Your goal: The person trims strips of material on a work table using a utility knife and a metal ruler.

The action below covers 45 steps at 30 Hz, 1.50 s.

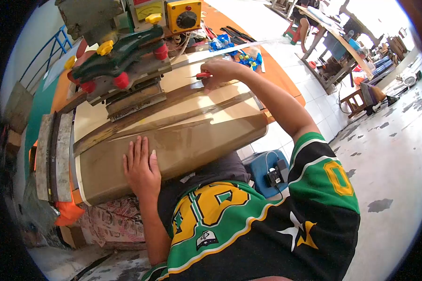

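Note:
My left hand (pixel 142 167) lies flat with its fingers spread on a brown sheet (pixel 187 152) that hangs over the near edge of the work surface. Farther off, my right hand (pixel 218 75) is closed around a small red-handled tool (pixel 202 75), whose thin tip points left. Beneath that hand run long brown strips (pixel 173 96) across a cream sheet (pixel 225 114). To the left of my right hand stands a press (pixel 122 61) with a dark green frame, red knobs and a metal block (pixel 136 100) low over the strips.
A yellow control box (pixel 184 16) stands behind the press. Blue and yellow wrappers (pixel 246 58) lie at the back right. Metal bars (pixel 54 157) are at the left edge. A blue stool (pixel 267 175) stands right of my lap. A person's leg (pixel 305 35) shows by a far table.

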Motion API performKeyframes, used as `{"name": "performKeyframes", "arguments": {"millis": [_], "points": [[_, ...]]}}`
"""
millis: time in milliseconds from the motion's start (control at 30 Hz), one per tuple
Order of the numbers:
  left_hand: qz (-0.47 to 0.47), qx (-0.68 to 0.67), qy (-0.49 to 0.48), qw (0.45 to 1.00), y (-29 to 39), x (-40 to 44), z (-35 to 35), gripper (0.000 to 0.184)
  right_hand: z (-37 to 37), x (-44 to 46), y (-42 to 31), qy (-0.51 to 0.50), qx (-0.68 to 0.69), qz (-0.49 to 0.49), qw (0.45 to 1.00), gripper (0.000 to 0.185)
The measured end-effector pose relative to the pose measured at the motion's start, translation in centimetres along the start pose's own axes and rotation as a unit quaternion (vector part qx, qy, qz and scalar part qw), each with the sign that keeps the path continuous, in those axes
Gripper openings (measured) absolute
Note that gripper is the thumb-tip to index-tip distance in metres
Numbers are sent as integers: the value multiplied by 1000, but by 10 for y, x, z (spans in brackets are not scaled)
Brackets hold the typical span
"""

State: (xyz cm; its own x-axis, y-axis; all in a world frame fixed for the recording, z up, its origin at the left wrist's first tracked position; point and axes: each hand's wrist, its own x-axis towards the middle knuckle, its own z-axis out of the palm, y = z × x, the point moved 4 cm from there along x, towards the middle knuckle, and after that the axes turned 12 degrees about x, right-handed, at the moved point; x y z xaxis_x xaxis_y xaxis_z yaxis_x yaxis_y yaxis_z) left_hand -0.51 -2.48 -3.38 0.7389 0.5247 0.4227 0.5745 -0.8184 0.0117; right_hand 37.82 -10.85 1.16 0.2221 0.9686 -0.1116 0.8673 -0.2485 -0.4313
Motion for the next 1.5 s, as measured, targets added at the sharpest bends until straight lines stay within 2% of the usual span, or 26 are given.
{"name": "performKeyframes", "arguments": {"millis": [133,200,233,400,433,733,800,867,900,1000,1067,1100,1133,1200,1233,1267,1333,1400,1467,1500], "points": [[6,3,-14,1000,-2,3,0,45,1,3,0,-29,-24,38,999,59],[8,24,-19,999,-2,6,0,46,-1,3,-4,-13,-27,-23,999,59],[8,24,-19,999,-1,7,-1,46,-1,0,-6,-13,-27,-24,999,59],[5,38,-23,999,-2,8,2,48,1,-18,-6,49,-34,-66,996,45],[-1,45,-28,999,-3,10,2,48,1,-19,-7,34,-34,-59,997,39],[-17,54,-32,998,-4,10,9,53,1,-15,-2,37,-39,-85,995,53],[-6,40,-48,998,2,4,6,54,0,-10,3,17,8,-69,997,59],[-11,61,-49,997,5,0,4,54,-3,-7,-3,-17,-22,-64,998,66],[-6,50,-44,998,7,-2,4,54,-2,-2,0,-31,-33,-15,999,69],[-15,30,-31,999,4,-2,3,55,-5,0,-1,-59,-30,0,998,67],[-17,-89,-24,996,-4,0,2,58,-3,4,9,-32,-24,-19,999,67],[-19,-166,-6,986,-10,3,-6,54,-3,3,9,-22,-21,-44,999,60],[-30,-159,-5,987,-19,3,-9,54,-5,6,3,-46,-25,-30,998,62],[-81,-272,-3,959,-44,0,-13,50,-10,1,-8,-74,-30,13,997,63],[-58,-186,17,981,-56,-2,-12,48,-8,3,-4,-64,-29,6,998,65],[-60,-185,18,981,-67,-6,-9,48,-7,6,0,-64,-29,3,997,65],[-17,-21,4,1000,-73,-11,-7,52,-9,7,2,-54,9,18,998,62],[-20,12,7,1000,-67,-15,-6,53,-6,11,8,-59,34,28,997,58],[-24,43,14,999,-64,-17,-6,54,-5,15,9,-56,5,54,997,55],[-31,48,10,998,-64,-18,-3,54,-3,10,-1,-43,2,30,999,56]]}}
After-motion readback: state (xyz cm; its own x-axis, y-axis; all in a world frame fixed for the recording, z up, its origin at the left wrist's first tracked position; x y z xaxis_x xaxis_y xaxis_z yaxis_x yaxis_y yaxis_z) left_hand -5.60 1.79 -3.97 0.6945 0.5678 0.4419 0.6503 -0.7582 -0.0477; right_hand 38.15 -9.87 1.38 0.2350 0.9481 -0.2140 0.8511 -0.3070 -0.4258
